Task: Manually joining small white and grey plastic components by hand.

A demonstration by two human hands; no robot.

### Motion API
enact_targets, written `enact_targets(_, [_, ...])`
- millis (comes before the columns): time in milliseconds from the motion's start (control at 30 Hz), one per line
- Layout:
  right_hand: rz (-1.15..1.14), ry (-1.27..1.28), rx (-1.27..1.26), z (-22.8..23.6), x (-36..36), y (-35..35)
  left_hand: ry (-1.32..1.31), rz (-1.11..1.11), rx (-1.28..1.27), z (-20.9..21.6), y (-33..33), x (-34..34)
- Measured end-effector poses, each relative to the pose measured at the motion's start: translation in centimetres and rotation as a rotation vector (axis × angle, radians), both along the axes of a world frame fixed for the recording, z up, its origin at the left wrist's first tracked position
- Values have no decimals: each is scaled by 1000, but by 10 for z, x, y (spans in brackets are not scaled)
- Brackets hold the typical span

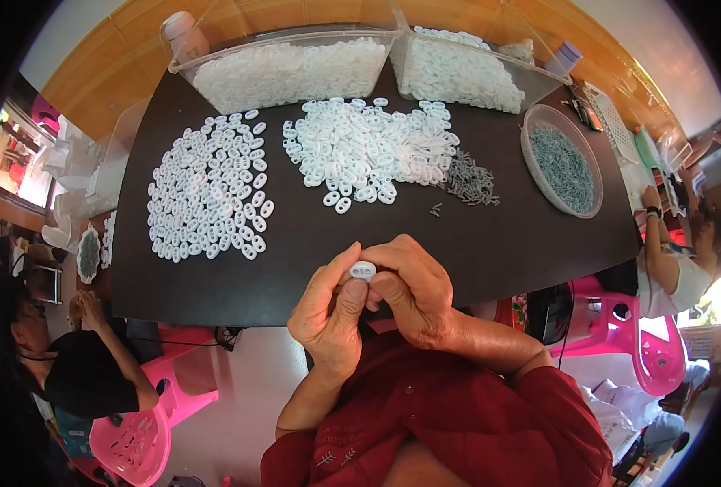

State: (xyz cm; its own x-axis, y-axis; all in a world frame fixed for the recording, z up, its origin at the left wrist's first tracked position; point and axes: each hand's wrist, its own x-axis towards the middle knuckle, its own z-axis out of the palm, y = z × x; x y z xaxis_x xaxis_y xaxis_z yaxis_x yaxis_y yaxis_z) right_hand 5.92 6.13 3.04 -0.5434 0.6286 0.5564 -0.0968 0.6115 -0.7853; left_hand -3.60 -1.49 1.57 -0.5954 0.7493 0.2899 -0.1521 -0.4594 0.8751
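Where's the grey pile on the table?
In the head view, the grey pile lies right of centre, against the right edge of the middle white heap.

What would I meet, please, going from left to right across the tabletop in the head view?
Spread white ovals, heaped white ovals, small pile of grey pieces, round tub of grey pieces.

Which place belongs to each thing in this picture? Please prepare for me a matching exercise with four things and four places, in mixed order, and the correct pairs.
Things
1. Single white oval piece
2. Round tub
3. Loose grey heap
4. Spread white pieces

Places
A. Left part of the table
B. Near the table's right edge
C. In the fingertips of the left hand and right hand
D. Beside the middle white pile's right side

Pairs: 1-C, 2-B, 3-D, 4-A
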Motion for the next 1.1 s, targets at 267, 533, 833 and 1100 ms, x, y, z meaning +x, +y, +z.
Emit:
enact_targets(267, [-81, 13, 334, -2, -3, 8, -14, 42, -43, 0, -2, -3])
enact_targets(533, [-61, 0, 256, 1, -4, 4, -78, 39, 3, 1, 0, 0])
enact_targets(833, [-93, 19, 257, -5, -6, 2, -141, 97, 34, -5, 3, 9])
enact_targets(1100, [-109, 72, 307, -16, -9, -1, 106, 230, 32, -14, 5, 15])
